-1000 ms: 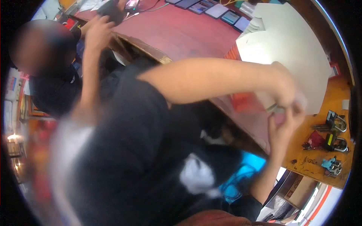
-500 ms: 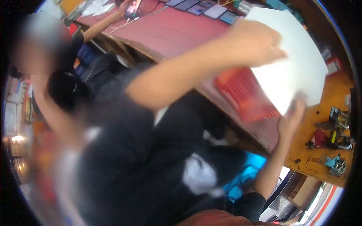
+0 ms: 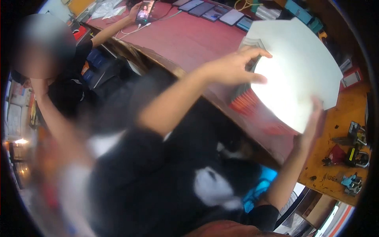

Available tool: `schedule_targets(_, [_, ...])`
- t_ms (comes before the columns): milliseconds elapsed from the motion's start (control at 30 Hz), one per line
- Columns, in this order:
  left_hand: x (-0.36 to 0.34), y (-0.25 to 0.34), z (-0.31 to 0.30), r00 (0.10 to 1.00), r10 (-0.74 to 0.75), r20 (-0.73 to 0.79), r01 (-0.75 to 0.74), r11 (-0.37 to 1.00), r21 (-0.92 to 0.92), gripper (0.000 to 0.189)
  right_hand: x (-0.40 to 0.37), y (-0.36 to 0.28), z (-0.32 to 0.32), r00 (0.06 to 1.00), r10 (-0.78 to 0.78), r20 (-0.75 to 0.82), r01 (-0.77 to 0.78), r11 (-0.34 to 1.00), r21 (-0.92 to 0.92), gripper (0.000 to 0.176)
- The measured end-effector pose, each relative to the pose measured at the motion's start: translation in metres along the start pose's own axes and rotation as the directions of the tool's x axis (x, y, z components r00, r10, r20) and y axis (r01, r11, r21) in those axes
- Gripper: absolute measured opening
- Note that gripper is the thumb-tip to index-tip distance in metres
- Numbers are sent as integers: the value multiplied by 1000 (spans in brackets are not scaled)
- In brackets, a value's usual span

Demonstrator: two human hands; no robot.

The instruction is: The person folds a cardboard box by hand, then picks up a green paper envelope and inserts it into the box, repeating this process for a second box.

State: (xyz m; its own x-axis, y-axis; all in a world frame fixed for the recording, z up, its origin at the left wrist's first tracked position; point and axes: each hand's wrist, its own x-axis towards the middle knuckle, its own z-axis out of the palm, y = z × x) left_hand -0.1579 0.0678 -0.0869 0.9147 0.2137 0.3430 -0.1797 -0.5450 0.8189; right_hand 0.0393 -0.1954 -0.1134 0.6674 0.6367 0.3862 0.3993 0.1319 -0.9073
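A large, bright white, many-sided sheet [image 3: 296,67] lies over a stack with red ribbed edges [image 3: 246,103] at the right of the red tabletop. My left hand [image 3: 242,67] is at the sheet's left edge, thumb and forefinger spread apart, with nothing held between them. Layered edges show just above that hand. My right hand [image 3: 313,118] is at the lower right edge of the sheet, smeared by motion. Its fingertips reach up along the edge, and its grip is too blurred to tell.
Several phones [image 3: 231,16] line the back of the red table [image 3: 177,39]. At the upper left another person's hand [image 3: 136,11] holds a lit phone [image 3: 145,12] near white cables. Small clamp-like tools [image 3: 357,156] stand on the wooden surface [image 3: 323,166] at right.
My left hand has moved left from over the white sheet to its edge, and its fingers have spread. The sheet has shifted slightly downward. My right hand is still at its lower right edge.
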Motion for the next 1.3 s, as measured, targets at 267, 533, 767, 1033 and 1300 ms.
schedule_targets(267, [-15, -2, 8, 989, 29, -143, -24, 999, 39, 62, -20, -14, 19, 996, -1, -84, -7, 996, -89, 68])
schedule_targets(533, [-36, 33, 34, 893, 447, -57, -333, 739, 586, 42, -61, 27, -3, 942, 33, -335, -24, 999, 31, 49])
schedule_targets(767, [-53, -8, 0, 865, 475, -162, -289, 735, 614, 37, -137, -13, -62, 782, -250, -571, 2, 917, -400, 24])
schedule_targets(1033, [-42, -27, -35, 866, 372, -335, -48, 728, 684, 22, -200, -199, -253, 560, -718, -414, -524, 80, -848, 18])
schedule_targets(1300, [-29, -24, -37, 739, 498, -453, -4, 676, 737, 29, -239, -185, -358, 788, 112, -606, -537, -358, -764, 27])
